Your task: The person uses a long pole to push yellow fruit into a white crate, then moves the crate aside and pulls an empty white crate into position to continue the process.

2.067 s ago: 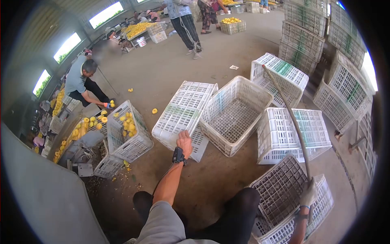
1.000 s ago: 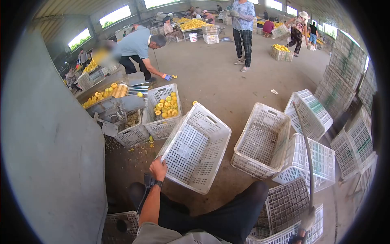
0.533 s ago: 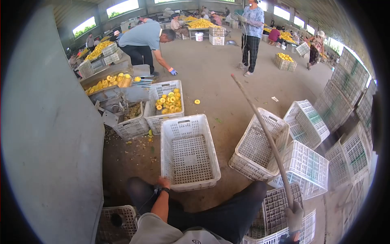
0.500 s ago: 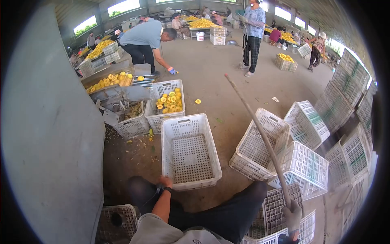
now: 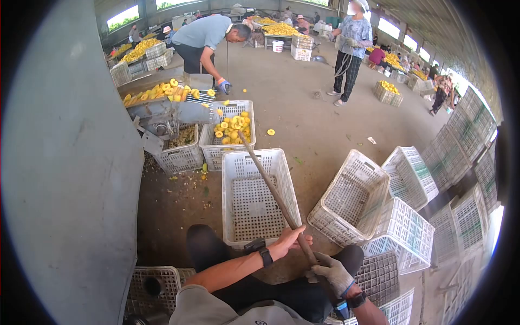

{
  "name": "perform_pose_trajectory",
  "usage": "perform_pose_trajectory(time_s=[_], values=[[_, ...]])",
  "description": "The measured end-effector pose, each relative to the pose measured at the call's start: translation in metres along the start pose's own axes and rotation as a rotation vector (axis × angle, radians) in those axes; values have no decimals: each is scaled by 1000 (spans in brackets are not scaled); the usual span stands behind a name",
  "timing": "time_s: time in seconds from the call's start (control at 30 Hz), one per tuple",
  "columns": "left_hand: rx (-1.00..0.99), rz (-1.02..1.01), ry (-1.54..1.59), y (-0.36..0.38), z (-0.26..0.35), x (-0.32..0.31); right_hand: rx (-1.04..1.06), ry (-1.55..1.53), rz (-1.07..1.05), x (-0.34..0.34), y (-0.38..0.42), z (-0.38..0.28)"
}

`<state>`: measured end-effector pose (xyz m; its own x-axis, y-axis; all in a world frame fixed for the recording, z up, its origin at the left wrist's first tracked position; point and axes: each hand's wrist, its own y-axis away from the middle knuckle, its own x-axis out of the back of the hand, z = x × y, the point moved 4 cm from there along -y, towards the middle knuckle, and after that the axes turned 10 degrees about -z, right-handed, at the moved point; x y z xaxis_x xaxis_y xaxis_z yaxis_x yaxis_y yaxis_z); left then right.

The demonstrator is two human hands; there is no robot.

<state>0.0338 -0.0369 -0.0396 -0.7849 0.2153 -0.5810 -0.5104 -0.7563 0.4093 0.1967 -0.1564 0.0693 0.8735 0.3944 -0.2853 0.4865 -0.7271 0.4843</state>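
Observation:
A long wooden stick slants across the front, its far tip over the fruit crate. My bare left hand is closed around its lower part. Nearer my body, my gloved right hand grips the same stick. Beneath the stick is a white plastic crate with nothing in it. Behind that crate stands another white crate, partly filled with yellow fruit halves, some with round holes. A metal chute to the left carries more yellow fruit, and several pieces are dropping off its end.
A bent-over person reaches to the floor beyond the chute. Another person stands holding a cord. White crates lie at right, with tall crate stacks beyond. A grey metal panel borders my left.
My left hand has left the near crate's rim and taken hold of the stick. My right hand has brought the stick leftward over the crates. More fruit is coming off the chute.

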Motion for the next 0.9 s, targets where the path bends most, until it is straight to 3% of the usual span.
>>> perform_pose_trajectory(time_s=[0.1, 0.17, 0.27, 0.4, 0.47, 0.53, 0.63, 0.77, 0.9], values=[[-26, 28, 129, -27, -7, 20, 19, 0, -126, -8, -22, -7], [-52, -3, 130, -36, 18, 31, 6, -91, -168, -27, -18, -32], [-137, 129, 123, -49, 67, 66, -91, -127, -286, -52, -4, -47], [-215, 74, 164, -67, 102, 107, 36, -36, -168, -71, -30, -39], [-204, 67, 162, -77, 103, 131, 174, 104, -121, -62, -67, 4], [-229, 85, 154, -79, 104, 150, 188, -269, 66, -103, -82, -8], [-142, 168, -81, -52, 113, 143, 215, -297, 48, -123, -111, -18], [-104, 168, -404, -15, 116, 137, 220, -129, 169, -119, -173, -7], [-53, 144, -276, -13, 112, 167, 312, 13, 202, -121, -214, 23]])
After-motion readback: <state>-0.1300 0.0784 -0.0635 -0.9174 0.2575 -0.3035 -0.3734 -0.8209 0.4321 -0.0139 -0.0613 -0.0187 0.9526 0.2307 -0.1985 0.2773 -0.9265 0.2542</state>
